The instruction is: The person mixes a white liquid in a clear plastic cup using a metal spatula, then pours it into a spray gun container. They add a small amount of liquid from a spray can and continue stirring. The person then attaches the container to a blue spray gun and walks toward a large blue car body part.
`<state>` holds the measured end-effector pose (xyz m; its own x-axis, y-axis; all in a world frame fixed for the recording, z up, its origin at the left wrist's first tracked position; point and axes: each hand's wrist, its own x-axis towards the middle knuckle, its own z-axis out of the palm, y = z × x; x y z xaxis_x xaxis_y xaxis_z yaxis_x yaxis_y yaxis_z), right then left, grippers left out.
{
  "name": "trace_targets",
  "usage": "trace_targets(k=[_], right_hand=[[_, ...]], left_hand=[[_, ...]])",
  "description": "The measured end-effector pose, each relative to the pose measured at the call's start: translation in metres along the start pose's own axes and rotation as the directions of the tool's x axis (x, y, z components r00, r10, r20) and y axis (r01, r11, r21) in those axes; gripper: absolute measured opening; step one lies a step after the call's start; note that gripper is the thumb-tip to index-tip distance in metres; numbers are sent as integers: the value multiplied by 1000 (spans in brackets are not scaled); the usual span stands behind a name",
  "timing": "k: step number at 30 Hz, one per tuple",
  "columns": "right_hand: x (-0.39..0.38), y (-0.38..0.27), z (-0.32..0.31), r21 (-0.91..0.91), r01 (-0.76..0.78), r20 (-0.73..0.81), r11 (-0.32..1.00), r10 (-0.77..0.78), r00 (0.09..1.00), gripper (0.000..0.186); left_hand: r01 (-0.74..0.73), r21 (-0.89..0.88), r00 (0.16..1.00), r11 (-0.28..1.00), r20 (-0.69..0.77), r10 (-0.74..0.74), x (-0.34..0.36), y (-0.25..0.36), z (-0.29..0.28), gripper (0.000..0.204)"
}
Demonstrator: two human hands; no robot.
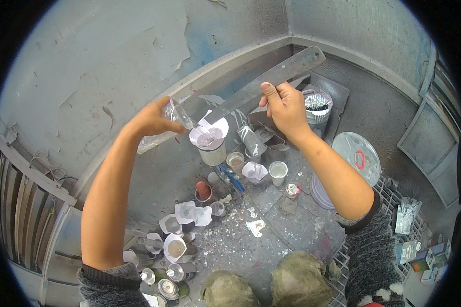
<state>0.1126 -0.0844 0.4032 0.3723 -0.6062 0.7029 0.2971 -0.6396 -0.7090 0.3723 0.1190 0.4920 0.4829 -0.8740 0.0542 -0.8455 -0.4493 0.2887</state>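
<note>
My left hand [152, 120] is closed around a tilted clear plastic cup [178, 113], its mouth over a white paper strainer [217, 127]. The strainer sits in the top of a translucent spray gun cup [213, 155], with clear-looking liquid or film in it. Below that cup shows a blue spray gun [231, 178]. In my right hand [287, 108] is a long, flat, greyish mixing stick [264, 77] with a hole at its upper end. The stick slants down toward the tilted cup and strainer; whether its low end touches either, I cannot tell.
A paint-streaked metal can [318, 105] stands behind my right hand. Plastic cups [278, 173], several with paper strainers [175, 247], stand around the paint-spotted floor [230, 220]. Spray cans [182, 271] are at lower left. By my right forearm is a lidded bucket [356, 148] with a red handle.
</note>
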Motion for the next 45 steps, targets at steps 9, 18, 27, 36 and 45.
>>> trace_targets(k=[9, 18, 27, 36, 45], right_hand=[[-1, -3, -3, -4, -31, 5, 1000, 31, 999, 48], [-4, -5, -6, -6, -5, 8, 1000, 5, 1000, 48], [-11, -9, -6, 19, -35, -1, 999, 35, 999, 50], [-24, -5, -6, -17, -79, -3, 997, 79, 997, 53], [-41, 3, 0, 89, -51, -56, 995, 56, 997, 45]], left_hand=[[29, 70, 999, 997, 31, -31, 3, 9, -8, 108], [63, 305, 996, 950, 34, -77, 3, 23, -10, 109], [-4, 499, 1000, 866, -7, 9, -1, 43, 4, 101], [-366, 680, 870, 636, 6, 494, -1, 59, 29, 95], [-370, 690, 843, 622, -32, 537, -1, 68, 37, 90]])
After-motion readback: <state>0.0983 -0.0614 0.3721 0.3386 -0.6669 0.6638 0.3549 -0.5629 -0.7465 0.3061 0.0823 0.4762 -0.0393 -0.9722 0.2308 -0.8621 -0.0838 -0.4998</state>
